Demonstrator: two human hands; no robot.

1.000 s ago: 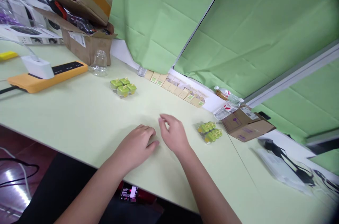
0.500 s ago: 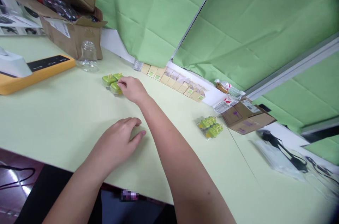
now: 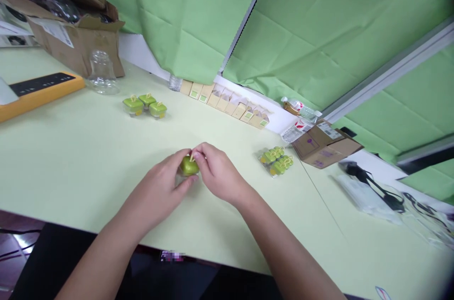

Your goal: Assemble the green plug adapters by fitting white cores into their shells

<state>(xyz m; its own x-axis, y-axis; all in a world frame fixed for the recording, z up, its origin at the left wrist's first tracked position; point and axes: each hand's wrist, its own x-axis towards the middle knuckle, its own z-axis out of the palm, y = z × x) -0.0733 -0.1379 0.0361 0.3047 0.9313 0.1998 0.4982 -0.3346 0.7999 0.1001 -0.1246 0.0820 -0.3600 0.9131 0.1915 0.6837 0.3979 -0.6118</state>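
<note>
Between my hands, over the front part of the pale table, is a small clear box with a green lid [image 3: 189, 167] and a yellow loop on top. My left hand [image 3: 163, 184] curls around its left side, thumb at the near edge. Pinched at the yellow loop are the fingertips of my right hand [image 3: 220, 173]. Further back on the left stand three like boxes [image 3: 133, 105] in a close group. On the right, several more green-lidded boxes [image 3: 276, 160] are packed together.
An orange power strip [image 3: 46, 92] and a clear plastic jar [image 3: 102, 73] stand at the left, by an open cardboard box [image 3: 81, 45]. Small beige cartons [image 3: 227, 104] line the back. Plastic bottles [image 3: 300, 118], a brown carton [image 3: 324, 146] and black cables [image 3: 376, 186] are at the right.
My right hand has come back from the left group toward my left hand, bringing one green-lidded box. Both hands are now on it. The view has shifted slightly.
</note>
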